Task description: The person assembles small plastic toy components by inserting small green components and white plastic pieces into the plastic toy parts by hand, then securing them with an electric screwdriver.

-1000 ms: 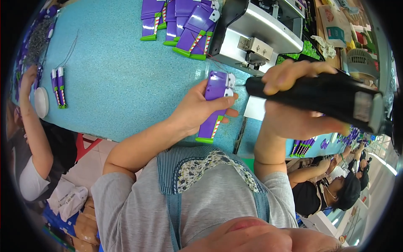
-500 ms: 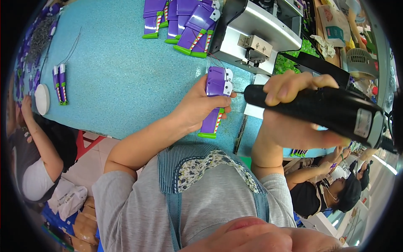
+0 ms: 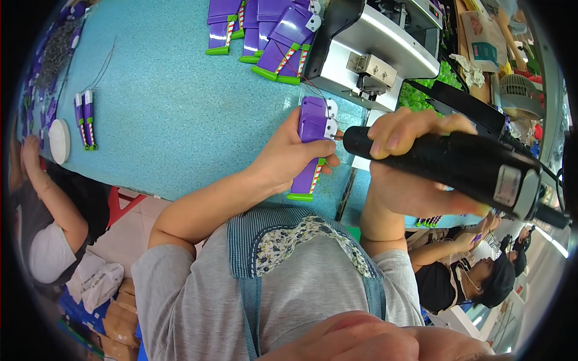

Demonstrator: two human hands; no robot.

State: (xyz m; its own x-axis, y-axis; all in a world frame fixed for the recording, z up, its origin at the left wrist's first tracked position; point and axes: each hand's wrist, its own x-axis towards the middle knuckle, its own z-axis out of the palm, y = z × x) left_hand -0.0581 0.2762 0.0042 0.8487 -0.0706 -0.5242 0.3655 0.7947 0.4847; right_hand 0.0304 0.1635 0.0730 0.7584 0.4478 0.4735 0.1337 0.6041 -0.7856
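My left hand (image 3: pixel 290 157) grips a purple plastic toy part (image 3: pixel 313 129) with a green end and a red-and-white striped edge, held upright over the turquoise table (image 3: pixel 168 108). My right hand (image 3: pixel 409 162) is wrapped around a black electric screwdriver (image 3: pixel 457 165). Its tip touches the white tabs on the right side of the purple part.
Several more purple parts (image 3: pixel 265 30) lie fanned at the table's far edge, and two thin ones (image 3: pixel 84 119) lie at the left beside a white disc (image 3: pixel 59 140). A grey metal machine (image 3: pixel 376 51) stands behind. Other people sit at the left (image 3: pixel 42 240) and lower right (image 3: pixel 463 271).
The purple part and the screwdriver have stayed together. The screwdriver's tip has come closer, now meeting the part's white tabs. My left hand has shifted its grip slightly.
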